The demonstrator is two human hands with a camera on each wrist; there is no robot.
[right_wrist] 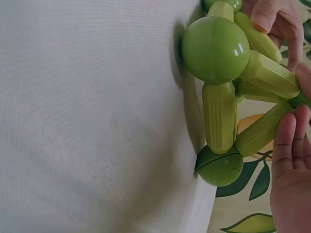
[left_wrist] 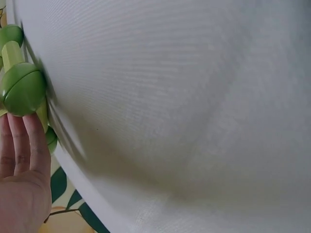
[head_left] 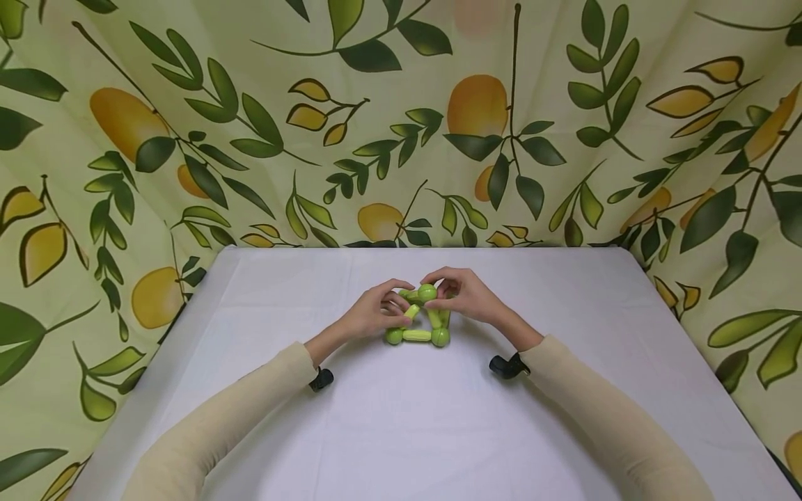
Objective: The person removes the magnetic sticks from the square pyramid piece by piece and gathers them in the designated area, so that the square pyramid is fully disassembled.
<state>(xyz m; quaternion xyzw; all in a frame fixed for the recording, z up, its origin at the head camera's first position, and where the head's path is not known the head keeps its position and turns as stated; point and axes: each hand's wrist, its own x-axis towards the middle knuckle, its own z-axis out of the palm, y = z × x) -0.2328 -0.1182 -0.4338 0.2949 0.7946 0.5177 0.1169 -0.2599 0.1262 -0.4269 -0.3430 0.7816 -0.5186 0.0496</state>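
Observation:
A green frame of round balls and ribbed, lighter rods stands on the white table, around the middle of its far half. Two balls joined by a rod [head_left: 416, 335] form its near edge, and one ball [head_left: 427, 292] sits raised on top. My left hand [head_left: 376, 311] pinches a slanting rod [right_wrist: 257, 39] on the left side. From the right, my right hand [head_left: 466, 296] holds the raised top ball, its fingers [right_wrist: 285, 145] close to where rods meet. In the left wrist view a green ball [left_wrist: 24, 90] hides the left fingertips.
The white cloth-covered table [head_left: 413, 417] reaches from the near edge to a patterned curtain [head_left: 401, 139] with leaves and fruit. The curtain closes off the back and sides. Each wrist bears a small black camera [head_left: 509, 366].

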